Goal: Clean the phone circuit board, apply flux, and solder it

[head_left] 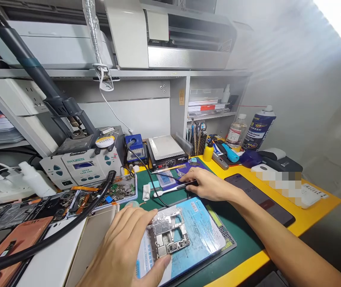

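My left hand lies at the near edge of the bench, fingers curled around a phone circuit board and a blue phone battery under it, thumb pressing at the board's lower edge. My right hand reaches across the green mat, fingers closed on a slim dark-tipped tool with a white handle that lies nearly flat. A small blue card rests just beyond the tool.
A soldering station, a heating plate, a parts tray and opened phones fill the left. A thick black hose crosses there. A dark phone, spray can, bottles and a white keyboard stand right.
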Action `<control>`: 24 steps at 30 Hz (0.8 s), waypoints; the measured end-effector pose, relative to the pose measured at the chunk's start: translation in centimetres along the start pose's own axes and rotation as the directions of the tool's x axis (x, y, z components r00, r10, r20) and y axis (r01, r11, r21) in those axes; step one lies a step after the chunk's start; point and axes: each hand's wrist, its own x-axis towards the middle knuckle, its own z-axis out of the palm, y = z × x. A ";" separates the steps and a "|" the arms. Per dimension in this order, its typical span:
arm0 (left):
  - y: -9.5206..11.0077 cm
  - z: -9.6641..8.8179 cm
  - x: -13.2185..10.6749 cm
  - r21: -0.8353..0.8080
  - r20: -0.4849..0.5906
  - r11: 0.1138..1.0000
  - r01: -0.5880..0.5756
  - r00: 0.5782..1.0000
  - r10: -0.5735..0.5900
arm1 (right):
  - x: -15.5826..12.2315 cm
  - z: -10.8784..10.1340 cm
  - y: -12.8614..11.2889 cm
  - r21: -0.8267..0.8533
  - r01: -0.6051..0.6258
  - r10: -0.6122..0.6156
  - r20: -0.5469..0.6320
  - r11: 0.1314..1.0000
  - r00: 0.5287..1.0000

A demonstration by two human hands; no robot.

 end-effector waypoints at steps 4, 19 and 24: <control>0.0 0.0 0.2 -0.028 -0.007 1.000 -0.003 1.000 0.003 | -0.2 0.0 0.4 -0.018 -0.032 0.032 -0.011 0.999 0.999; -1.5 1.9 -2.8 0.039 0.040 0.996 0.083 0.996 -0.085 | 0.1 0.3 0.1 -0.075 -0.208 0.199 -0.118 0.975 0.973; -1.7 1.8 -3.2 0.047 0.060 0.995 0.084 0.994 -0.087 | -0.2 0.0 1.0 -0.141 -0.389 0.369 -0.148 0.910 0.918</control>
